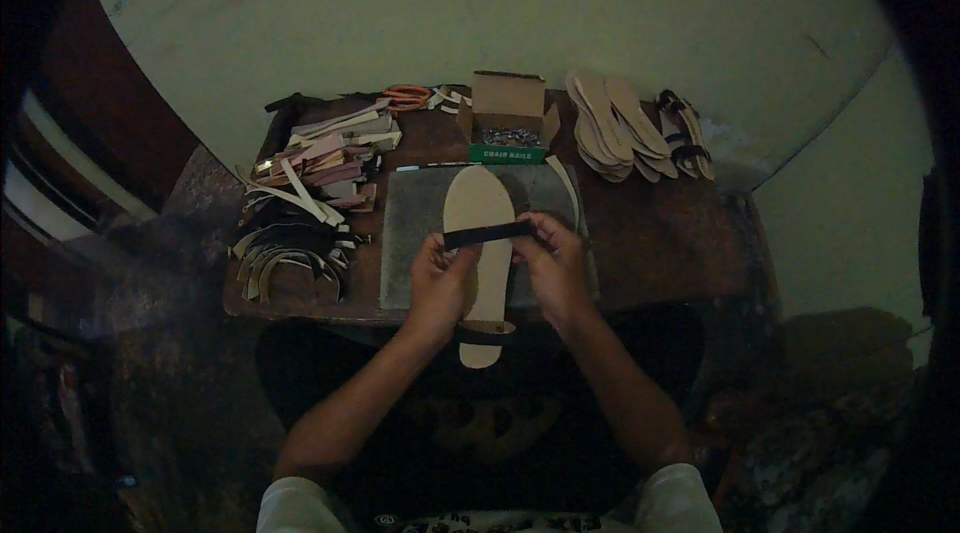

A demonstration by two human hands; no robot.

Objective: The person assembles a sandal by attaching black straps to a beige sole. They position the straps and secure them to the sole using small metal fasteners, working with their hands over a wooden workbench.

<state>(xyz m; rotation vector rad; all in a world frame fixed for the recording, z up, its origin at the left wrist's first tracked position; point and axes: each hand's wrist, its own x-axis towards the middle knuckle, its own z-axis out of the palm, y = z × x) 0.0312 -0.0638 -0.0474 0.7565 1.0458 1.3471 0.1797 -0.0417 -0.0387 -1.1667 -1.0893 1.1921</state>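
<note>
A beige sandal sole point(479, 195) lies lengthwise in front of me on a grey slab point(408, 223), its heel end reaching past the table's near edge. Across its forefoot runs a short black strap point(487, 234). My left hand point(440, 278) pinches the strap's left end, and the fingers of my right hand point(552, 258) close on its right end. A second dark strap point(486, 336) arches over the heel. Whether the front strap touches the sole or is held just above it, I cannot tell.
Strips in black, pink and cream point(310, 188) heap up on the left. At the back are orange-handled scissors point(408, 96) and an open green box of nails point(508, 153). Stacked soles point(610, 128) and a strapped sandal point(686, 136) sit back right; a pale strip point(566, 188) curves beside the slab.
</note>
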